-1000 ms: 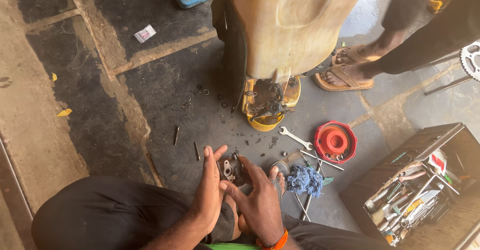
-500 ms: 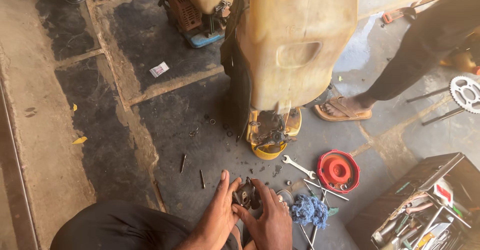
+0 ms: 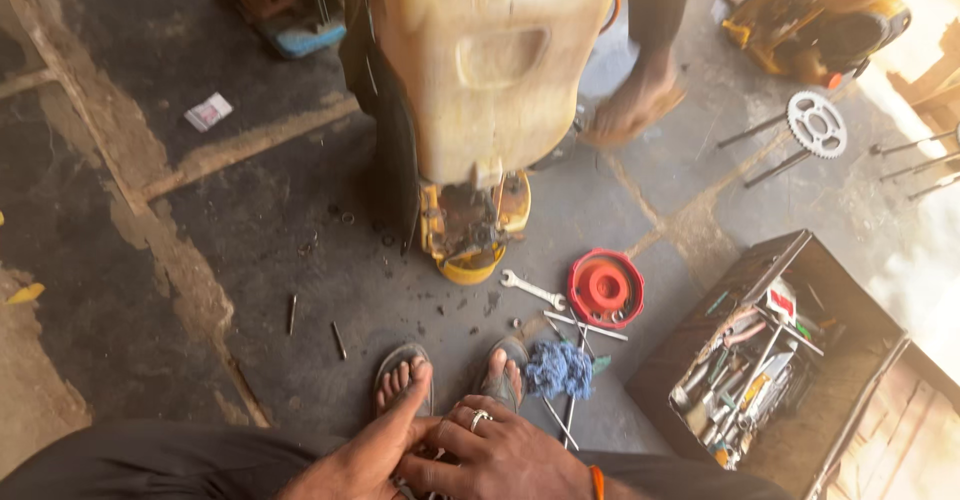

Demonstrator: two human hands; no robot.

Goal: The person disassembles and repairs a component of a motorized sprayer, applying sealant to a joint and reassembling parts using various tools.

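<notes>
My left hand (image 3: pixel 365 455) and my right hand (image 3: pixel 505 452) are pressed together at the bottom edge, above my lap. They close around a small dark metal part (image 3: pixel 432 457) that is almost fully hidden between them. A ring sits on a finger of my right hand. My sandalled feet (image 3: pixel 402 380) rest on the stone floor just beyond the hands. A machine with a cream plastic tank (image 3: pixel 480 60) and a yellow engine base (image 3: pixel 470 230) stands in front of me.
On the floor to the right lie a silver wrench (image 3: pixel 532 289), a red round cover (image 3: pixel 605 286), a blue rag (image 3: pixel 560 368) and thin rods. An open toolbox (image 3: pixel 860 310) holds several tools. Farther back are a sprocket (image 3: pixel 816 123) and another person's foot (image 3: pixel 635 105).
My hands have sunk toward the frame's bottom edge and closed tighter over the part, which showed more before. The view has tilted up. The other person's foot has shifted.
</notes>
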